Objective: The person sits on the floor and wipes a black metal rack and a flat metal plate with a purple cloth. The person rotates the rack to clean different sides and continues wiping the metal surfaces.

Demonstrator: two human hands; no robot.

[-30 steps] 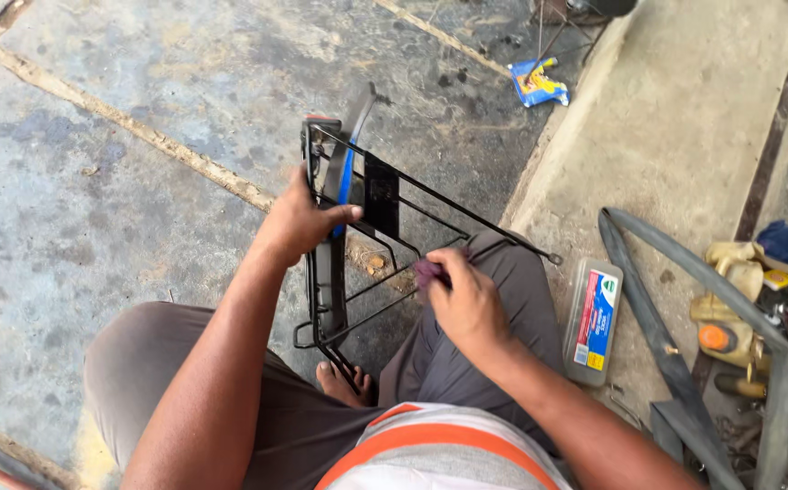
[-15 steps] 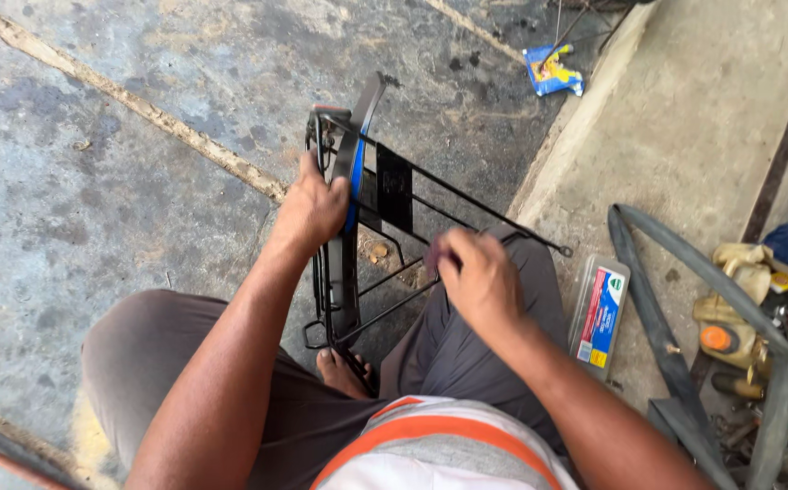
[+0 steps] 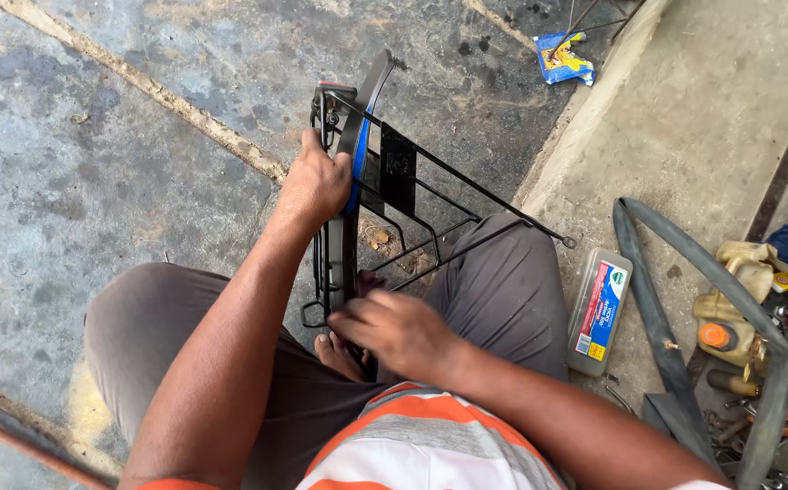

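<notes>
Head view, looking down at a seated person's lap. The left hand point(image 3: 314, 186) is curled shut round the upper part of a black wire carrier rack point(image 3: 412, 195), its fingers wrapped over the frame beside a curved black strip with a blue edge point(image 3: 360, 136). The rack stands tilted between the knees, its top end beyond the left fingers toward the stone floor point(image 3: 94, 163), its thin rods running off to the right of them and ending in a small eyelet above the right thigh. A flat black plate point(image 3: 398, 168) is fixed to the rods just right of the left knuckles.

The right hand point(image 3: 394, 331) sits at the rack's lower end, fingers bent and pinched close together on something small and dark; what exactly they grip cannot be told. Bare toes point(image 3: 339, 354) show just under those fingers.

To the right of the right hand, past the thigh, a clear oblong plastic box point(image 3: 598, 311) with a blue, red and yellow label lies on the concrete step point(image 3: 711, 118). Farther right, a grey rubber inner tube point(image 3: 657, 299) loops beside a yellowish plastic can with an orange cap point(image 3: 729, 318) and scattered tools. Well beyond the left fingers, a crumpled blue and yellow packet point(image 3: 562, 56) lies by the step's edge.
</notes>
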